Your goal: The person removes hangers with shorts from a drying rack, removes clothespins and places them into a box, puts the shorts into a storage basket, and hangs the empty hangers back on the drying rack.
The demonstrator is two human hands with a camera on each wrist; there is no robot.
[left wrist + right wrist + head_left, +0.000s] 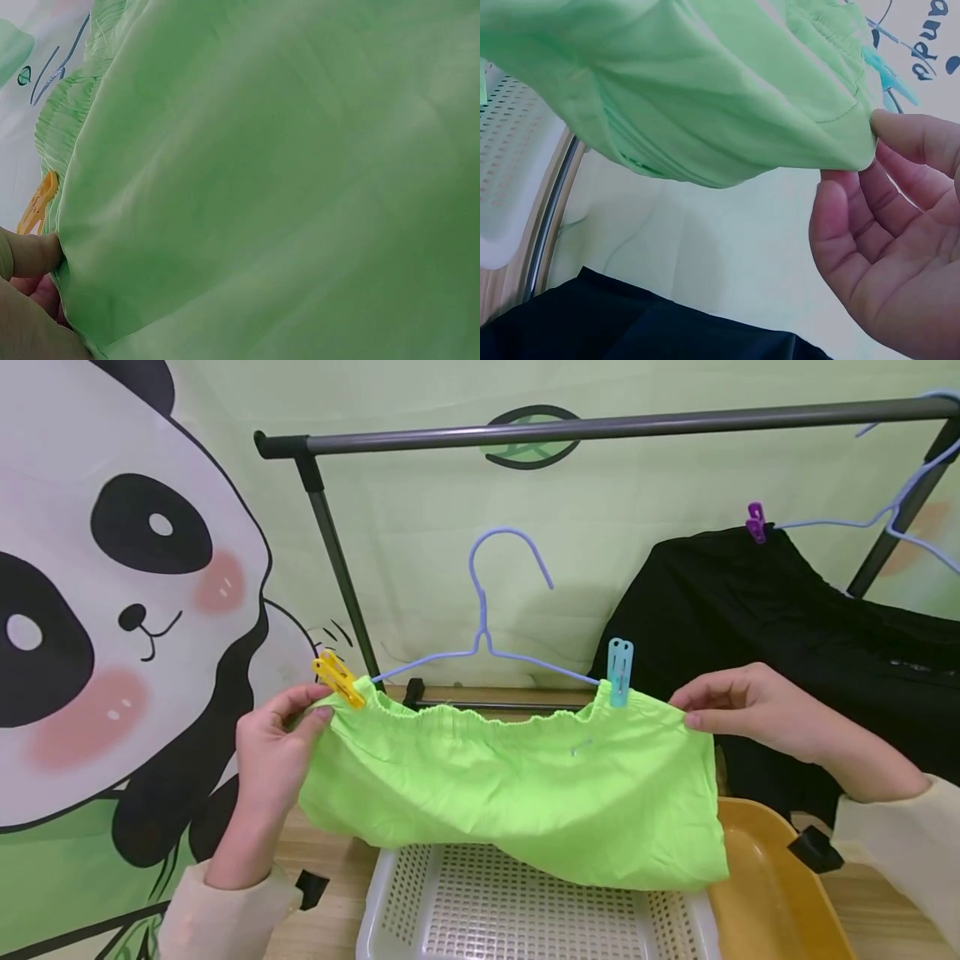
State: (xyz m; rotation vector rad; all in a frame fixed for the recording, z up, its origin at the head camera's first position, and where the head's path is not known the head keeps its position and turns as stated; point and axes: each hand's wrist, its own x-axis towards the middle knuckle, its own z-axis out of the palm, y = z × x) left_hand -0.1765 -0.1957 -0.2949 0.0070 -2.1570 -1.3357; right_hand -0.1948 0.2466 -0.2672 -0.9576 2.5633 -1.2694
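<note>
Lime-green shorts (510, 785) with a gathered elastic waist hang from a lilac wire hanger (483, 627). A yellow clothespin (339, 678) clips the waistband on the left, and a light blue clothespin (619, 672) clips it on the right. My left hand (273, 747) pinches the shorts' left upper corner, just beside the yellow clothespin. At the opposite upper corner, my right hand (757, 714) pinches the cloth between thumb and fingers. The hanger's hook is free, below the rack's bar. In the left wrist view green cloth (262, 180) fills most of the picture.
A dark metal rack bar (600, 428) runs above the hanger. Black clothing (750, 610) hangs at the right with a purple clothespin (756, 522). Below stand a white perforated basket (367, 910) and an orange tub (772, 877). A panda-printed backdrop (187, 635) stands behind.
</note>
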